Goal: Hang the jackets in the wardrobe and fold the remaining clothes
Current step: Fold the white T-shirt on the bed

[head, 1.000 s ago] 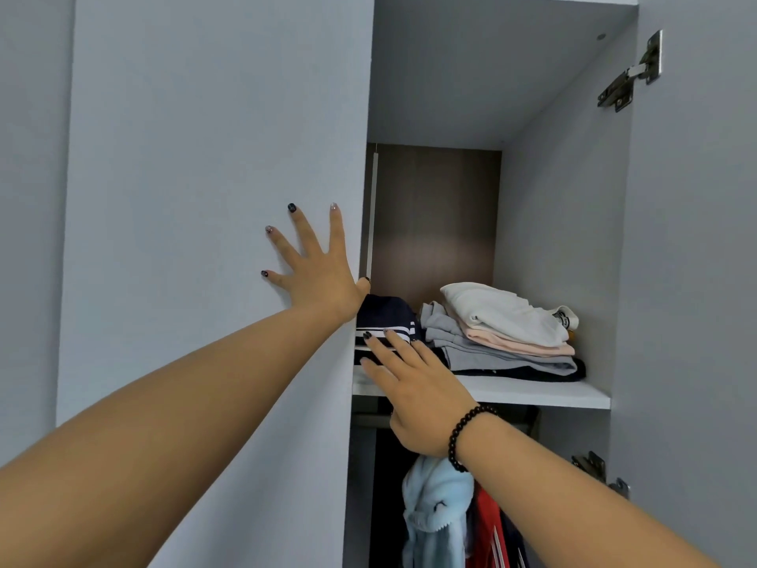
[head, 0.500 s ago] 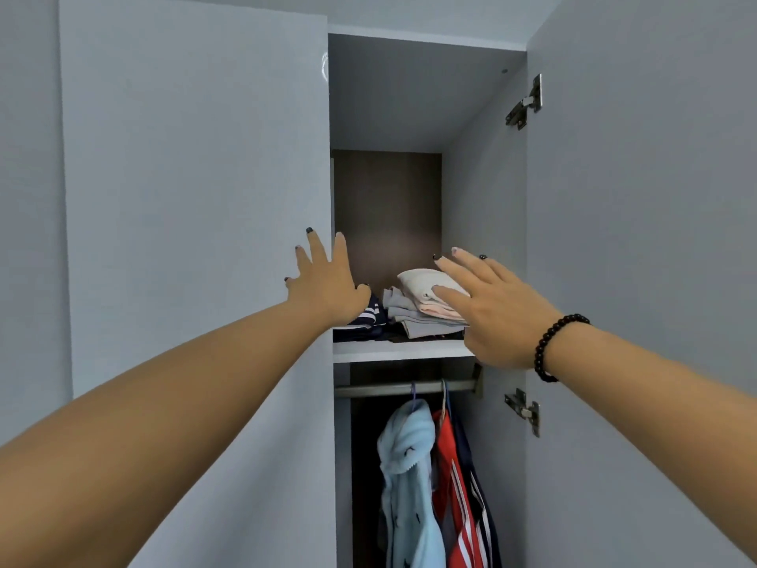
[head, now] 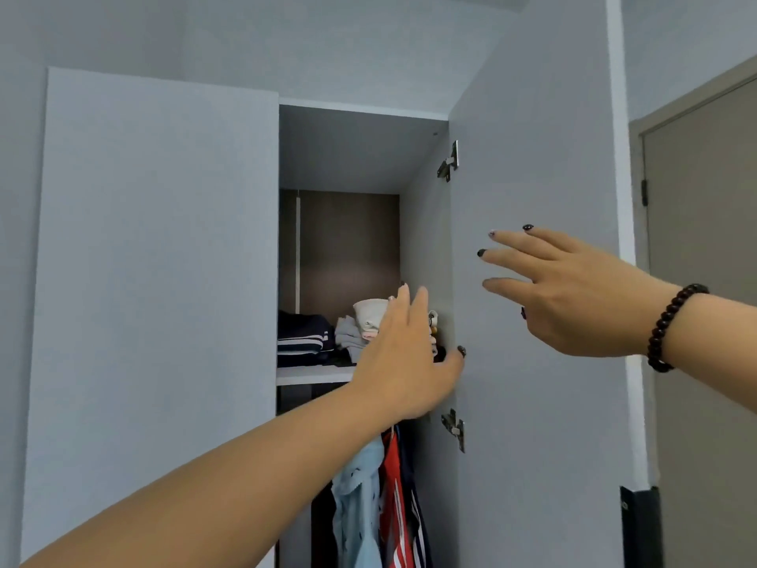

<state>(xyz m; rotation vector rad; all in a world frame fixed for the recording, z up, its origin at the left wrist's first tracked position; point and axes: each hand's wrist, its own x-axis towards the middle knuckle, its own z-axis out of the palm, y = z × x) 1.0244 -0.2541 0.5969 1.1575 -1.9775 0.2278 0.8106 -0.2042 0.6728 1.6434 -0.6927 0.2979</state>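
— While the wardrobe (head: 360,149) stands with its right door (head: 532,198) swung out, where are the hands?

— Both are raised in front of the opening. The left hand (head: 403,362) reaches across the gap, fingers straight and close together, thumb tip at the edge of the right door. It holds nothing. Whether the thumb actually touches the door edge, I cannot tell.

— And the other grip?

— The right hand (head: 573,297) is spread flat toward the inner face of the right door, fingers apart and straight, also holding nothing. A dark bead bracelet (head: 672,325) sits on that wrist.

— Where are the clothes?

— Folded ones lie on the upper shelf (head: 311,375): a navy piece with white stripes (head: 303,338) on the left, and just beside it a stack of grey, pink and cream garments (head: 360,325), partly hidden behind the left hand. Below the shelf the jackets hang side by side: a light blue jacket (head: 356,506), then a red one with white stripes (head: 393,498), then a dark navy one (head: 411,485) nearest the right wall.

— Anything else?

— The left door (head: 155,260) covers the left half of the wardrobe. Two metal hinges (head: 448,161) show on the right door, one high, one lower. A brown room door (head: 704,280) is at the far right.
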